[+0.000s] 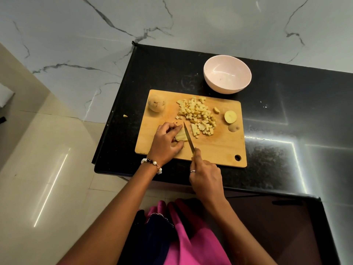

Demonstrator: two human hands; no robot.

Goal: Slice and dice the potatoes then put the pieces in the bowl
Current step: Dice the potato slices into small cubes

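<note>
Because the wooden cutting board [215,150] sits close to the near edge of the black granite counter [286,115], any sideways shove while cutting could walk it toward that edge; nothing visible under it to stop sliding. Pink bowl [227,73] stands just beyond the board's far edge, holding no pieces yet, so all transfer remains. On the board: whole unpeeled potato [156,103] at the far left corner, round and free to roll if the board is jolted. Heap of diced potato [198,114] at board centre, spread wide; some cubes lie near the blade path and could be scattered. Left hand [168,142], near-left of centre, fingers curled and clamped on a stack of potato slices [180,135]; its fingertips [178,128] lie just beside the blade, main risk is a nick if the stack slips or the slices fan apart. Right hand [205,178], off the board's near edge, wrapped around the handle of the kitchen knife [188,135], blade set against the stack. Potato half [230,117] and two end pieces at the right edge. One stray potato bit [125,115] is already off the board's left side.
</note>
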